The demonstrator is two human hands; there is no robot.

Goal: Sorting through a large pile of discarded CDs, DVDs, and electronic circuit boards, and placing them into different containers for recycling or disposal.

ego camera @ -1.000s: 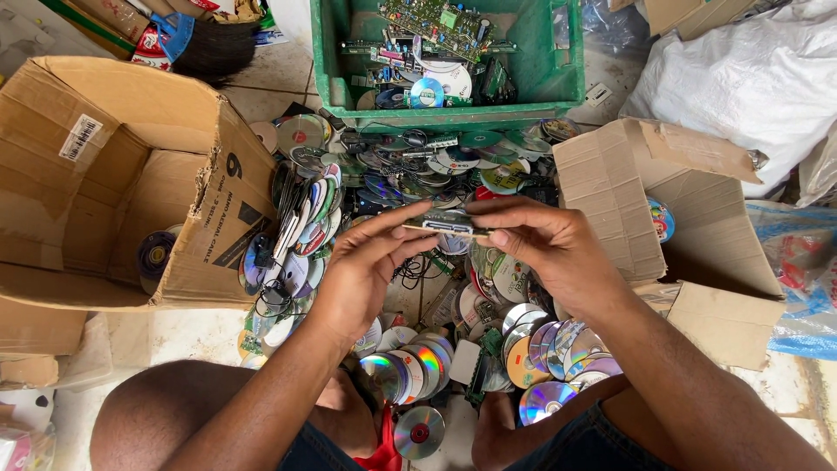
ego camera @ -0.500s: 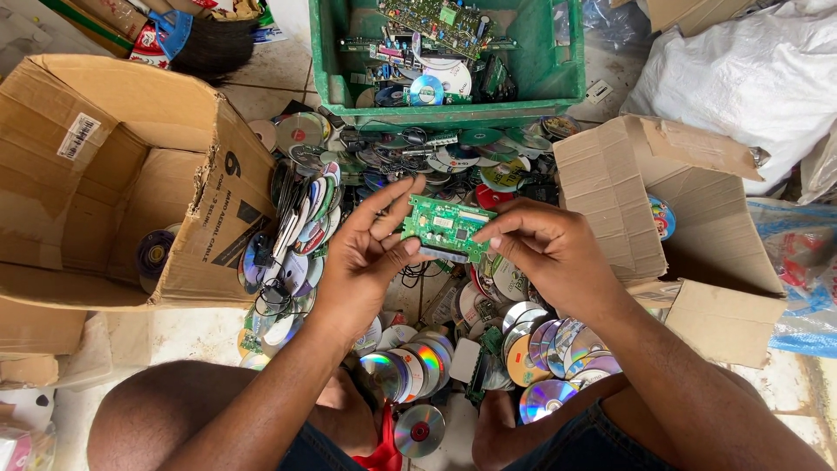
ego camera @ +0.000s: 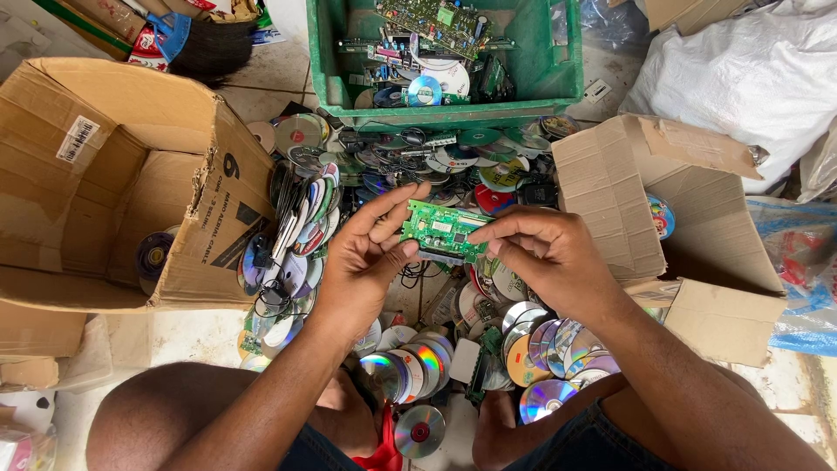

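- a small green circuit board (ego camera: 442, 233) is held flat-side up between both hands, just below the green crate (ego camera: 331, 78).
- the left hand (ego camera: 362, 266) pinches its left edge; the right hand (ego camera: 549, 253) grips its right edge.
- below the board, loose discs (ego camera: 410, 362) cover the floor.
- left of it, an open cardboard box (ego camera: 105, 192) lies on its side.
- judging by the heap, most still lies unsorted; the crate already holds boards.

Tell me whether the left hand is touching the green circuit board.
Touching. The head view shows the left hand with its thumb and fingertips pressed on the left end of the green circuit board; the right hand pinches the other end.
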